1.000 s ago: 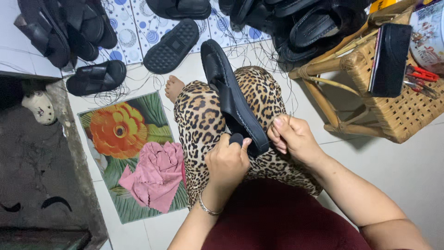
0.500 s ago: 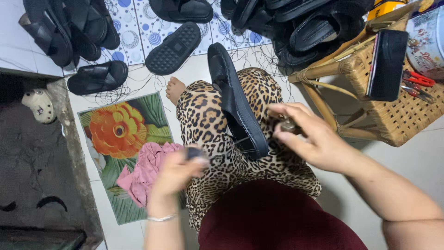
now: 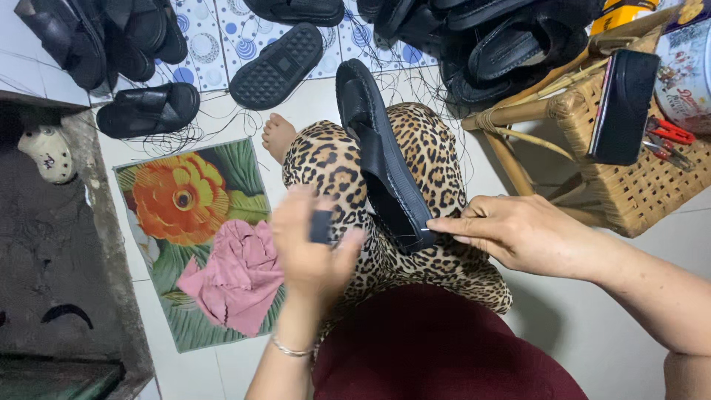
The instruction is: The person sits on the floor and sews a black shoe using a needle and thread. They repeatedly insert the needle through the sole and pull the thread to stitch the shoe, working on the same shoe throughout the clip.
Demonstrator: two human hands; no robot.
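So the long black leather-look sandal [image 3: 381,159] is lying across the person's lap on the leopard-print trousers [image 3: 437,267], its long axis running from the near end at the knee out toward the bare foot [image 3: 278,135] and the floor tiles beyond. The right hand [image 3: 518,235] has the near end of it: fingers pinched flat onto the sole edge, almost closed, with what might be a thin needle or thread there, too fine to be sure. So the sandal runs straight away from that grip, up and a bit to the left, and the right hand is clearly the nearer one. The left hand [image 3: 311,248] is blurry, off to the left of the grip and clear of the sandal, loosely curled round a small dark block-shaped thing [image 3: 321,227]; can't tell what it is. The sandal looks smooth and matte with a stitched rim, stiffish sole. Further left of the hands there's a crumpled pink cloth [image 3: 237,274] on a floor mat with a big orange flower print [image 3: 185,215]. Out past the far end, a heap of more black sandals [image 3: 481,44], one flipped to show its ridged rubber sole [image 3: 275,65], with loose black threads around. Right of the grip is a woven rattan stool [image 3: 629,185] with a black phone-like slab [image 3: 623,107] and red-handled pliers [image 3: 670,133] on it.
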